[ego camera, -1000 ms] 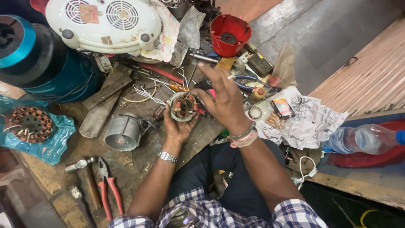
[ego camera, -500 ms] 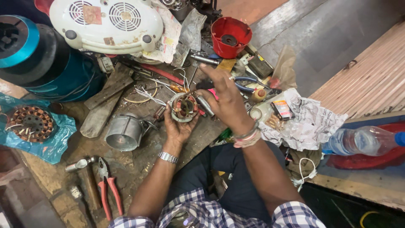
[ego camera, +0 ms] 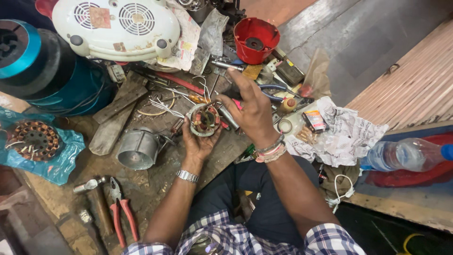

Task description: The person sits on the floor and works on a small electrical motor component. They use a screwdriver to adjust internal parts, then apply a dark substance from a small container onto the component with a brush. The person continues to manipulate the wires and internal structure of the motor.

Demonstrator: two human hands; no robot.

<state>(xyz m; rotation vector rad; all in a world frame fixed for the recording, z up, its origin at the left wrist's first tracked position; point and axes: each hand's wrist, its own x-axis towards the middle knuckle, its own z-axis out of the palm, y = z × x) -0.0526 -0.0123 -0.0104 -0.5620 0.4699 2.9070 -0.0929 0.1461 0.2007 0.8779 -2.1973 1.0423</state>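
Your left hand (ego camera: 198, 141) cups a small round motor stator (ego camera: 204, 119) at the middle of the frame, palm up, its grip closed around the metal ring from below; copper windings show inside the ring. Your right hand (ego camera: 252, 111) reaches over from the right, fingers spread and loose, its thumb side touching the stator's right edge; whether that grip holds anything you cannot tell from here.

Just left of the stator, a grey metal motor housing (ego camera: 138, 149) lies on its side on the worn wooden desk (ego camera: 155, 189). Red-handled pliers (ego camera: 123, 212) and a hammer (ego camera: 94, 198) lie at the lower left. A larger wound stator (ego camera: 35, 140) sits on a blue plastic bag (ego camera: 59, 165) at the left edge. A white fan casing (ego camera: 115, 28) fills the upper left, a red cup (ego camera: 256, 40) stands at the top centre, and crumpled paper (ego camera: 347, 137) and a plastic bottle (ego camera: 406, 155) lie to the right.
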